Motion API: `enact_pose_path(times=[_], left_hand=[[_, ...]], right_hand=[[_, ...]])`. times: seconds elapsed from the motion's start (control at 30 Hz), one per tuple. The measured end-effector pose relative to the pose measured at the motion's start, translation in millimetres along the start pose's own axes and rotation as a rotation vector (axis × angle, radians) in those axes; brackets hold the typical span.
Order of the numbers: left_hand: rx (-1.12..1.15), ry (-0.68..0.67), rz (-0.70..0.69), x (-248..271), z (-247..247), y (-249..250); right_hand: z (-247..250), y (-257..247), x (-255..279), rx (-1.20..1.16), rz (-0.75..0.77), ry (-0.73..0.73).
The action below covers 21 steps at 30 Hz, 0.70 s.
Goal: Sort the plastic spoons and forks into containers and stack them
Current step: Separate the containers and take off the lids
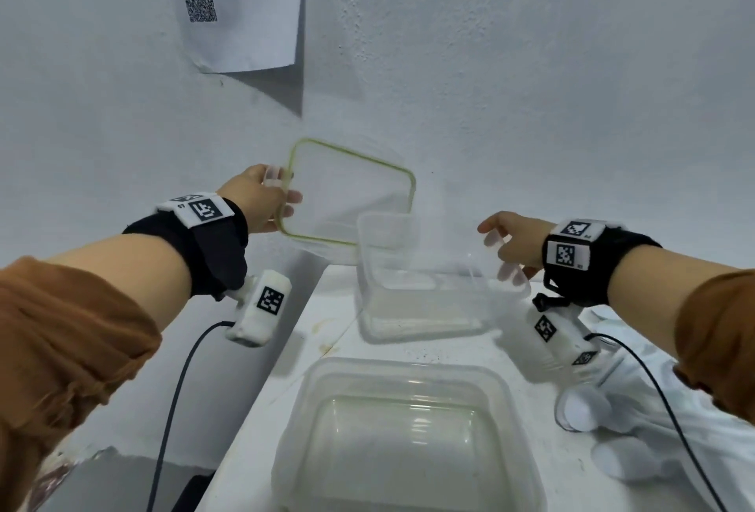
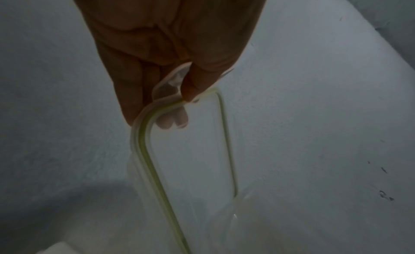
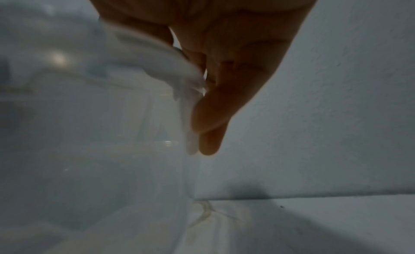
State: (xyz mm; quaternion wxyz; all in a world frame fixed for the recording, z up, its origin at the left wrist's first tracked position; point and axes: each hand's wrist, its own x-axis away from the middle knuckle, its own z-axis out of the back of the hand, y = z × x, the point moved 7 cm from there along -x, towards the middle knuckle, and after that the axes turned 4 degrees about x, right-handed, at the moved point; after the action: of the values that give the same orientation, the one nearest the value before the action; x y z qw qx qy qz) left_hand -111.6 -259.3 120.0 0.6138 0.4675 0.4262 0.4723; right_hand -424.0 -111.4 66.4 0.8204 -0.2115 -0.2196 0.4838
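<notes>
Pinching a green-edged lid (image 1: 347,193) by its tab in the left hand (image 1: 255,197), far left, aloft. Gripping the far container's (image 1: 421,287) right rim in the right hand (image 1: 514,244). Best keeping that container steady and level. Counting: two containers, one near (image 1: 408,430); one lid; white plastic spoons (image 1: 588,409) lying near right, number unclear.

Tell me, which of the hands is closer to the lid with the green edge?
Left. The left hand grips the lid by its edge; the right hand is off to its right, holding the clear container.
</notes>
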Motion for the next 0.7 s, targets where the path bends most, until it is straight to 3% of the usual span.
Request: enact_pose_path(times=[0.23,0.7], left_hand=[[-0.031,-0.186,0.185,3.9,-27.6,-66.1],[-0.266,-0.456,0.467,9.0,-55.6,-147.7]], right_hand=[[-17.1,-10.8,-0.4,-0.178,0.034,-0.006],[-75.2,9.2,-28.9,-0.193,-0.179,-0.142]])
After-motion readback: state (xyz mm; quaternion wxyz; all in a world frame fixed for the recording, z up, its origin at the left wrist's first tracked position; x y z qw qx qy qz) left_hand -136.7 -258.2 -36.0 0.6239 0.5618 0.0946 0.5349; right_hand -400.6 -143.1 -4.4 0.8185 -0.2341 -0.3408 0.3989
